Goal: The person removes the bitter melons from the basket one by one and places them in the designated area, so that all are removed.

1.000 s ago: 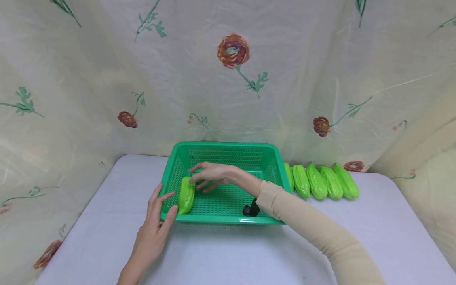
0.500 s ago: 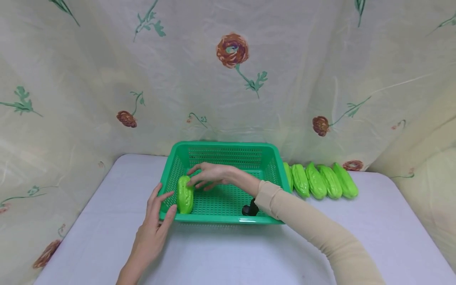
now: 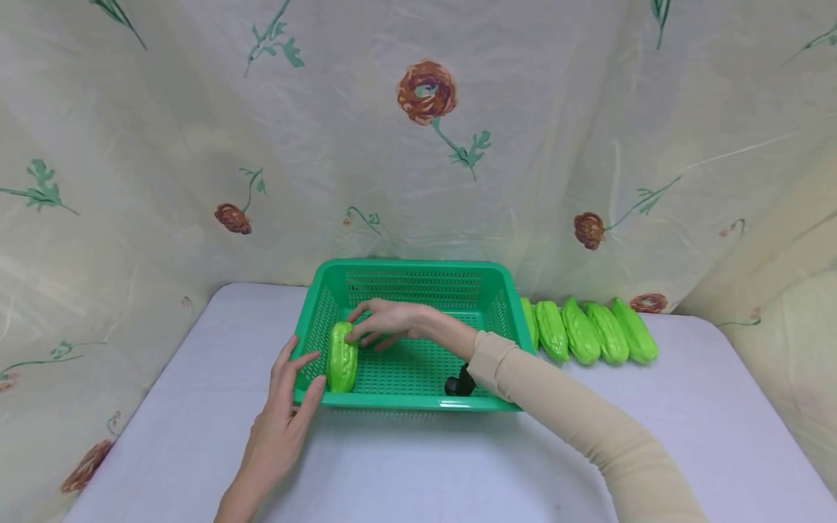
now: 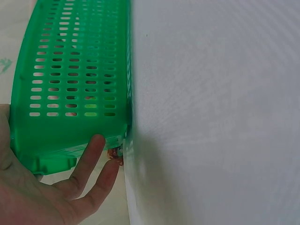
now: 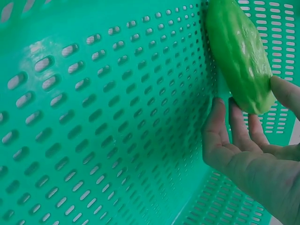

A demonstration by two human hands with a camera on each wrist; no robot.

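Note:
Inside the green plastic basket [image 3: 418,402], a light-green bitter melon [image 3: 341,363] lies lengthwise along the left wall. The thumb and fingers of my right hand [image 3: 389,319] pinch its far end. The right wrist view shows the thumb on one side of the bitter melon [image 5: 241,56] and fingertips [image 5: 236,105] around its tip. At the basket's near left corner, my left hand [image 3: 277,418] holds the rim. Thumb and index finger reach over it while other fingers stay outside, as the left wrist view shows with fingertips [image 4: 97,140] against the outer wall.
Several more bitter melons [image 3: 580,333] lie in a row on the white table [image 3: 418,472], right of the basket. A small black device [image 3: 461,383] shows beside the right cuff, over the basket. A flowered curtain [image 3: 314,145] hangs behind the table.
My right fingers have come onto the far end of the bitter melon, which has rolled slightly in place. My left hand and the basket have stayed put.

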